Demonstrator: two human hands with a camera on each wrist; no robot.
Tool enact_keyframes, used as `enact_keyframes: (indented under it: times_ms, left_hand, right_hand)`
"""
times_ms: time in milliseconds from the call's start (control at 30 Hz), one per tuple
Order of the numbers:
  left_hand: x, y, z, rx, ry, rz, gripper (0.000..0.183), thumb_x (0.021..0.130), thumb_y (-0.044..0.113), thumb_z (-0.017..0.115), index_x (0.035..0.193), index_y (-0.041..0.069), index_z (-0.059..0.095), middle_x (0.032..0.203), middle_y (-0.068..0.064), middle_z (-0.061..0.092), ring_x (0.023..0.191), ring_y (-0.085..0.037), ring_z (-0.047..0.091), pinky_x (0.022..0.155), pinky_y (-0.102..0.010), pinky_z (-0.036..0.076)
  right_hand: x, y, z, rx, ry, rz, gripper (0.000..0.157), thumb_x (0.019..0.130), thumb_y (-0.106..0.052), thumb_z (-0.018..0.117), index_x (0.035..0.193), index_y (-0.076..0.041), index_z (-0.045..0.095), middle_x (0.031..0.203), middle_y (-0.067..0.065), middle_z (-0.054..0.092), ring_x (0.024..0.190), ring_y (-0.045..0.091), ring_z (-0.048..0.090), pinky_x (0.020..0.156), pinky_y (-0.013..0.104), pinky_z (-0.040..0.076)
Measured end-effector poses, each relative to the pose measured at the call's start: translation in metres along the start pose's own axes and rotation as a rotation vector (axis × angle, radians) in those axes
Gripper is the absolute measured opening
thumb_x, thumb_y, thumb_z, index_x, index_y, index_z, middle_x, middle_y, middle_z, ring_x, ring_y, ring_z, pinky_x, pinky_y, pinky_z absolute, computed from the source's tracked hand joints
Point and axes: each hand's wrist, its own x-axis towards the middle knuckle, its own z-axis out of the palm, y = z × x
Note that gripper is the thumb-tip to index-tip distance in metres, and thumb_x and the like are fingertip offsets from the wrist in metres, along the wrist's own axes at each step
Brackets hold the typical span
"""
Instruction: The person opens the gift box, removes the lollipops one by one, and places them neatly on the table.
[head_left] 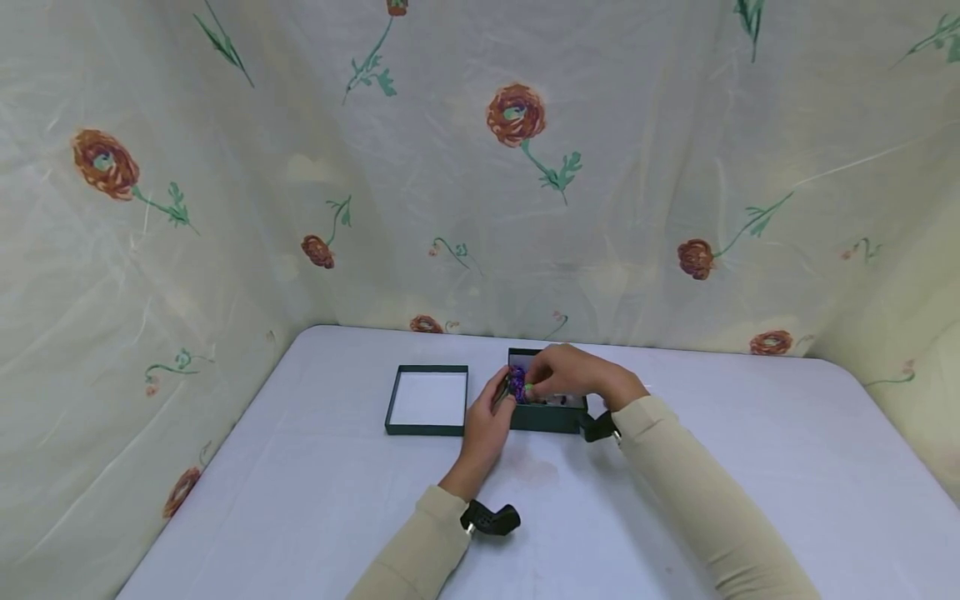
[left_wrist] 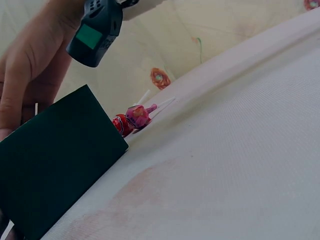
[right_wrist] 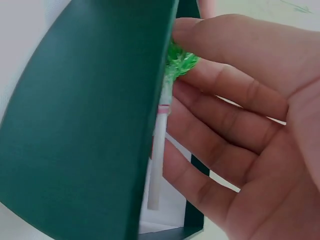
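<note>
A dark green box (head_left: 547, 419) with a pale inside stands near the table's back edge. My left hand (head_left: 486, 421) grips its left end; in the left wrist view the box wall (left_wrist: 60, 160) hides most of that hand. My right hand (head_left: 566, 372) reaches in over the box and pinches a lollipop in a green wrapper (right_wrist: 182, 62). Its white stick (right_wrist: 157, 165) points down inside the box in the right wrist view. Something in shiny purple wrapping (head_left: 517, 382) sits at the box's left end. Red and pink wrapped lollipops (left_wrist: 137, 116) show past the box corner.
Left of the box lies a shallow lid (head_left: 427, 431), dark green at the rim and white inside. A white cloth covers the table (head_left: 300, 500). Flowered curtains (head_left: 420, 167) hang behind and at both sides.
</note>
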Motion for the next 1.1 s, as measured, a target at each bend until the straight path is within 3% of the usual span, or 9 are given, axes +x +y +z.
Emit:
enact_keyframes:
  times_ms: [267, 567, 733, 1100]
  left_hand:
    - [0.0, 0.001, 0.0, 0.02, 0.012, 0.005, 0.048, 0.094, 0.017, 0.052, 0.141, 0.027, 0.05, 0.143, -0.004, 0.05, 0.13, -0.02, 0.046, 0.107, -0.039, 0.04]
    - [-0.001, 0.003, -0.001, 0.013, 0.011, 0.019, 0.049, 0.094, 0.016, 0.052, 0.142, 0.024, 0.049, 0.144, -0.004, 0.048, 0.133, -0.021, 0.044, 0.109, -0.039, 0.037]
    - [-0.001, 0.004, -0.001, 0.008, 0.014, 0.01, 0.049, 0.094, 0.015, 0.052, 0.142, 0.025, 0.049, 0.145, -0.003, 0.047, 0.134, -0.021, 0.043, 0.11, -0.038, 0.035]
    - [-0.001, 0.001, 0.001, -0.003, 0.023, 0.041, 0.049, 0.093, 0.014, 0.053, 0.141, 0.024, 0.051, 0.143, -0.005, 0.049, 0.132, -0.022, 0.044, 0.11, -0.038, 0.036]
  right_hand:
    - [-0.01, -0.006, -0.005, 0.024, 0.065, -0.009, 0.013, 0.09, -0.018, 0.068, 0.1, -0.011, 0.071, 0.094, -0.003, 0.069, 0.087, 0.012, 0.064, 0.081, 0.034, 0.056]
    - [-0.035, -0.012, -0.012, 0.061, 0.154, -0.006, 0.025, 0.091, -0.019, 0.067, 0.111, -0.005, 0.067, 0.102, 0.002, 0.069, 0.091, 0.016, 0.065, 0.081, 0.037, 0.056]
    - [-0.049, -0.009, -0.017, 0.083, 0.211, 0.049, 0.029, 0.09, -0.02, 0.068, 0.114, -0.006, 0.066, 0.103, 0.003, 0.069, 0.095, 0.02, 0.064, 0.084, 0.041, 0.055]
    - [-0.081, 0.011, -0.012, 0.065, 0.285, 0.044, 0.03, 0.09, -0.02, 0.068, 0.115, -0.004, 0.069, 0.103, 0.004, 0.069, 0.094, 0.021, 0.062, 0.081, 0.035, 0.056]
